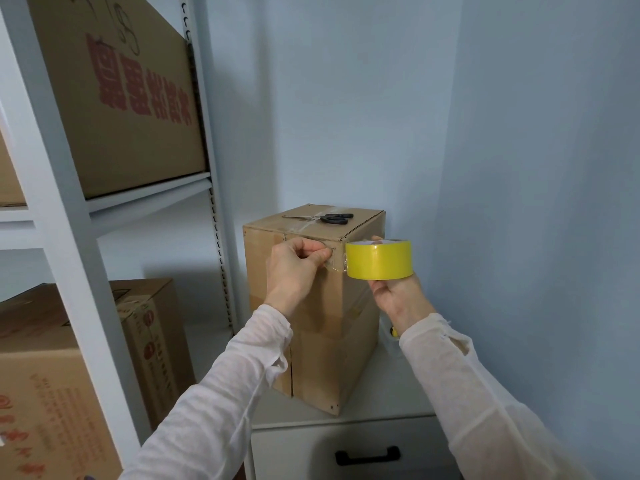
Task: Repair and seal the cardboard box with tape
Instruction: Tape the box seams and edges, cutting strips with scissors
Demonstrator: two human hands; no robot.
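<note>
The left hand (294,268) pinches the tape end (336,263) against the box (311,344). Just right of it, the right hand (398,297) grips the yellow roll (379,260). Scissors (323,218) lie above them.

I see a yellow roll (380,260), its pulled strip (335,264) nearly clear against the plain brown box (311,341). The scissors (334,219) have black handles. Both sleeves (221,393) are white. The worktop (391,393) is white, its drawer handle (367,455) black. The wall (519,133) is pale blue. The shelf (149,192) is white, its boxes (131,98) brown with red print.
</note>
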